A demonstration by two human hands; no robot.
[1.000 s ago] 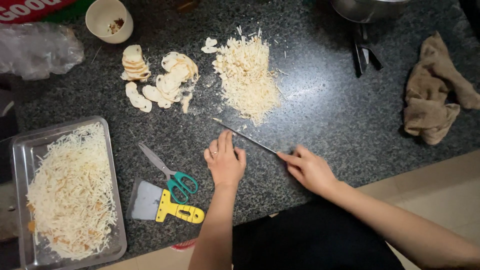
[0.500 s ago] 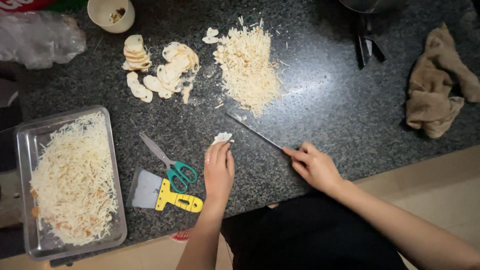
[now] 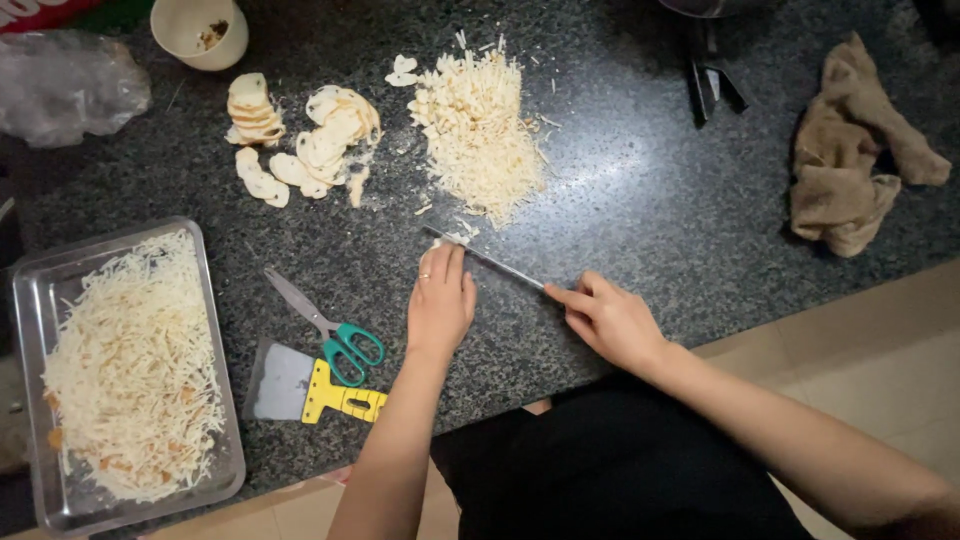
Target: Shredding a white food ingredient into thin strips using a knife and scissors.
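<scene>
My right hand [image 3: 608, 318] grips the handle of a long thin knife [image 3: 485, 257] whose blade lies across the dark speckled counter [image 3: 640, 200]. My left hand [image 3: 440, 300] lies flat on the counter, fingertips pressing a small pale slice [image 3: 448, 240] against the blade near its tip. Just beyond sits a heap of pale shredded strips [image 3: 482, 130]. Left of that heap lie stacked and loose pale slices [image 3: 300, 140].
A metal tray [image 3: 30, 300] full of shredded strips stands at the left edge. Green-handled scissors [image 3: 325, 325] and a yellow-handled scraper [image 3: 305, 388] lie beside it. A cream cup [image 3: 200, 30], clear plastic bag [image 3: 70, 85], brown cloth [image 3: 850, 160] and black tongs [image 3: 712, 75] lie farther back.
My left hand lifted a pale slice, then laid it down flat against the knife blade. The right hand kept its hold on the knife.
</scene>
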